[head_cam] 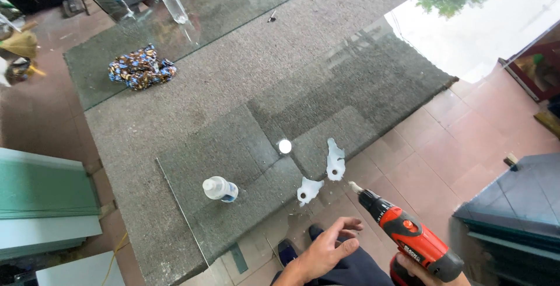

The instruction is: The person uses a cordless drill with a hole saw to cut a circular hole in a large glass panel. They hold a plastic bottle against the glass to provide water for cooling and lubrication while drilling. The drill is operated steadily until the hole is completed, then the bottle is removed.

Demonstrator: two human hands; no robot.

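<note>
We gripped a red-black drill (408, 236) in our right hand (429, 269), its bit just beside milky wet holes (335, 166) in the glass sheet (233, 146); left hand (326, 248) open, fingers spread, near the sheet's edge.

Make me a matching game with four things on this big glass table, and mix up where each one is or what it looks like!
Things:
1. red and black power drill
2. small clear plastic bottle with white cap
3. crumpled blue patterned cloth
4. left hand

Descriptions:
A. lying on its side on the glass
B. bunched up at the far left
C. held in the right hand
D. open, fingers spread, holding nothing

Pairs: 1-C, 2-A, 3-B, 4-D
</note>
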